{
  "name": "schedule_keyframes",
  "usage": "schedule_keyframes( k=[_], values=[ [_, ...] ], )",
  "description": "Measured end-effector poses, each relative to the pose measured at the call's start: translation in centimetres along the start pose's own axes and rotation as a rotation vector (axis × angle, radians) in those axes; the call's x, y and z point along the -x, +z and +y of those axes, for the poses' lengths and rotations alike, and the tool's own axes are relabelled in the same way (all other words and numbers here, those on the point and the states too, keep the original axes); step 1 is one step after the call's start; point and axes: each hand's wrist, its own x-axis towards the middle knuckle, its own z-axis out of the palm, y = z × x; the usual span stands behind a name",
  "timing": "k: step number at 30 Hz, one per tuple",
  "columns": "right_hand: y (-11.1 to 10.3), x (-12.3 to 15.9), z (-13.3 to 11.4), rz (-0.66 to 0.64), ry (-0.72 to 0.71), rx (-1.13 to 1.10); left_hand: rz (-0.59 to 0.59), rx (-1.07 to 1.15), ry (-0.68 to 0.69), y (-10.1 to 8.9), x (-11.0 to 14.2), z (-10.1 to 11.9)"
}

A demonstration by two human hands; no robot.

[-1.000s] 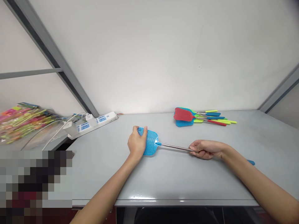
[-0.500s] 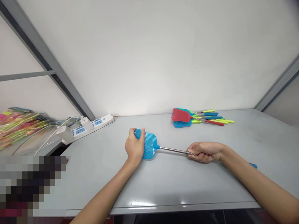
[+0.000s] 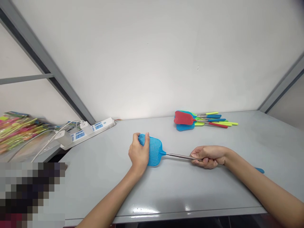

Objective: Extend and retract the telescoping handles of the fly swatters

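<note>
A blue fly swatter (image 3: 155, 151) lies crosswise in front of me, held in both hands just over the table. My left hand (image 3: 139, 151) is closed on the outer edge of its perforated head, thumb on top and fingers behind. My right hand (image 3: 206, 157) is wrapped round the metal telescopic shaft. Past my right wrist the blue handle end shows behind the forearm, which hides part of the shaft. Farther back, a pile of fly swatters (image 3: 184, 117) in red, blue, green and yellow rests near the wall, handles pointing right.
A white power strip (image 3: 91, 133) with plugged-in adapters and cables lies along the left edge of the grey table (image 3: 106, 186). Beyond it are bagged colourful items (image 3: 21, 131) in plastic. Metal frame posts stand at both sides, with a white wall behind.
The shaft showing between my hands is slightly shorter; the swatter's head and my left hand have shifted a little right and toward me. My right hand keeps its grip.
</note>
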Motion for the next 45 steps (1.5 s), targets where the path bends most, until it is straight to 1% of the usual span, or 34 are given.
schedule_keyframes(
  k=[7, 16, 19, 22, 27, 31, 37, 45],
  values=[
    [0.0, 0.1, 0.0, -0.009, 0.007, 0.003, 0.004, 0.048, 0.0, 0.1, 0.6, 0.3],
    [0.1, 0.0, 0.0, 0.006, 0.022, 0.011, -0.022, 0.093, 0.001, 0.1, 1.0, 0.5],
    [0.2, -0.1, 0.1, 0.032, 0.005, 0.019, -0.047, 0.1, -0.004, 0.0, 0.5, 0.4],
    [0.4, -0.1, -0.1, 0.06, -0.043, 0.038, -0.078, 0.121, 0.024, -0.3, -0.3, 0.3],
    [1.2, -0.1, -0.6, 0.114, -0.098, 0.12, -0.194, 0.112, 0.071, -0.8, -1.7, -0.1],
    [1.4, -0.2, -0.6, 0.142, -0.136, 0.182, -0.25, 0.076, 0.09, -0.8, -2.2, -0.4],
    [1.2, -0.2, -0.4, 0.17, -0.165, 0.236, -0.265, 0.083, 0.11, -0.6, -2.2, -0.6],
    [1.4, -0.1, -0.4, 0.175, -0.187, 0.267, -0.271, 0.094, 0.121, -0.6, -2.2, -0.7]
  ],
)
